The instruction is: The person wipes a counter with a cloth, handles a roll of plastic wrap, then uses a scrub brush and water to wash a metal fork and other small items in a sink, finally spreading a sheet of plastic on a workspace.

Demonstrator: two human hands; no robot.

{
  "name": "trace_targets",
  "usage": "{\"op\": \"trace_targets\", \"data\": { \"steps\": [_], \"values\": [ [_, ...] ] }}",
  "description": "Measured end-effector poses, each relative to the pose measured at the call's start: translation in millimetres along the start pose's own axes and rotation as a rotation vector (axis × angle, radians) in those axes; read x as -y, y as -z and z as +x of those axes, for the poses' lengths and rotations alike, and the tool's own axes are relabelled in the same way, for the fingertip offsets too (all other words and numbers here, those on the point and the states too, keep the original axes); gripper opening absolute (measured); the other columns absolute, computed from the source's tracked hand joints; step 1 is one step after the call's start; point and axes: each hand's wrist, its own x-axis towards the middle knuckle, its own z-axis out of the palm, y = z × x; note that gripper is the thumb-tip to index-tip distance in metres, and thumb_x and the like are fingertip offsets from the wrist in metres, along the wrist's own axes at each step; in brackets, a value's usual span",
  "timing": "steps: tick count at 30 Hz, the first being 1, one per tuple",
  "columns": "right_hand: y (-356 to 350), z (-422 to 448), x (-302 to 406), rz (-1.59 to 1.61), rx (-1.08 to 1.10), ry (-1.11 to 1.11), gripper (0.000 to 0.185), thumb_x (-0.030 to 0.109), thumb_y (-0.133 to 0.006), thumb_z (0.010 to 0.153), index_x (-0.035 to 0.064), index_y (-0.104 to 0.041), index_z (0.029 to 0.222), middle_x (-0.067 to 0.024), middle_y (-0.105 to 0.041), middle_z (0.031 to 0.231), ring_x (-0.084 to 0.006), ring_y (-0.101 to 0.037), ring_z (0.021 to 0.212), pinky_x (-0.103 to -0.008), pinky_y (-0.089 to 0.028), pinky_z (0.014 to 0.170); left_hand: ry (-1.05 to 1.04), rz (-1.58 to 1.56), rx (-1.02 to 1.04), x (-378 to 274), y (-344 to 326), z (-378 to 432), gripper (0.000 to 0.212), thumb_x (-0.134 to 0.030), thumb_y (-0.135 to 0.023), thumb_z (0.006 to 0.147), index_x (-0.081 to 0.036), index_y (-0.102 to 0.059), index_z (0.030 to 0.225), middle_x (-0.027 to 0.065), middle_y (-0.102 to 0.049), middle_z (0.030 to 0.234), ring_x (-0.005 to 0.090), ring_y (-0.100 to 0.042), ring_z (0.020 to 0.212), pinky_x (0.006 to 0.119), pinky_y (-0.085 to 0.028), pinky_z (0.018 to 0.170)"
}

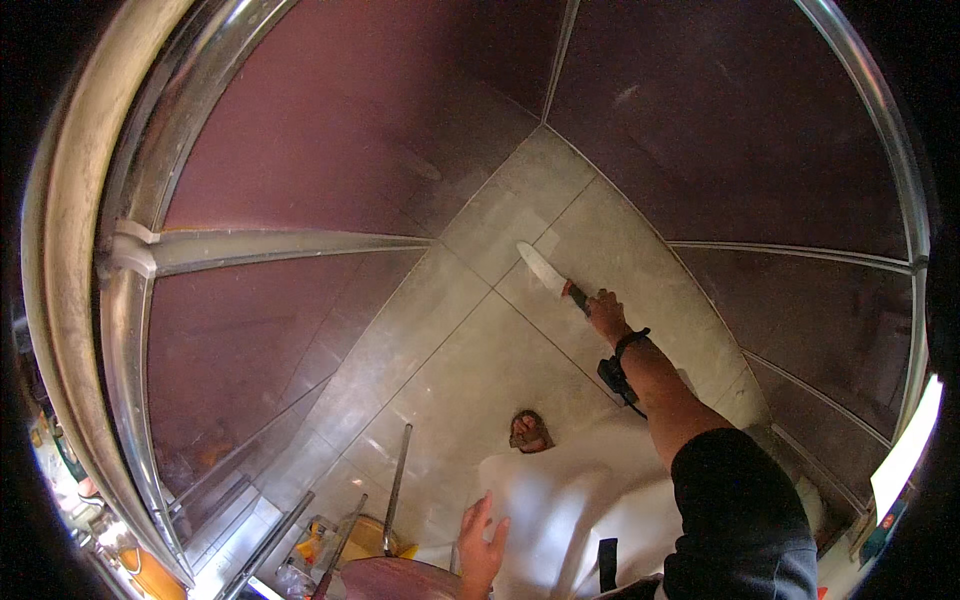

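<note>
My right hand (606, 309) grips the black and red handle of a hand tool (544, 268) with a long, whitish, round-tipped blade, perhaps a trowel. The blade points away from me over the grey tiled floor (480, 345). Whether it touches the tiles I cannot tell. Just beyond it, a paler patch (545, 238) shows on the floor. Low in the view, my left hand (482, 536) holds nothing, its fingers apart. It is beside the edge of a round maroon seat or top (401, 579).
Maroon panels (300, 150) in metal frames meet at a corner ahead. A metal rail (135, 315) curves along the left. Metal bars (397, 487) and a yellow object (367, 536) stand at the lower left. My sandalled foot (529, 433) is below pale cloth (540, 502). My right wrist carries a strapped black device (616, 379).
</note>
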Motion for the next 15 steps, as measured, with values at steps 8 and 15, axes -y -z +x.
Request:
{"op": "trace_targets", "data": {
  "steps": [8, 15],
  "values": [
    [-28, 35, 11, 0.128, -0.029, -0.227, 0.032, 0.021, -0.051, 0.083, 0.0046, -0.049, 0.11, -0.0132, -0.05, 0.109, -0.0262, -0.049, 0.098, -0.0382, -0.045, 0.072, 0.001, -0.001, -0.052, 4, -9, 13, 0.05, -0.001, -0.06, 0.075, -0.005, -0.046, 0.123, 0.0156, -0.051, 0.111, 0.0234, -0.053, 0.101, 0.031, -0.049, 0.077],
    [8, -55, 48, 0.954, 0.13, 0.121, 0.03, 0.027, -0.062, 0.074, -0.0003, -0.055, 0.085, -0.0135, -0.061, 0.074, -0.0262, -0.057, 0.064, -0.0381, -0.046, 0.061, -0.067, -0.058, -0.029, -24, -5, -19, 0.048, -0.001, -0.061, 0.075, -0.005, -0.047, 0.121, 0.0139, -0.052, 0.11, 0.0223, -0.053, 0.099, 0.031, -0.049, 0.077]
  ]
}}
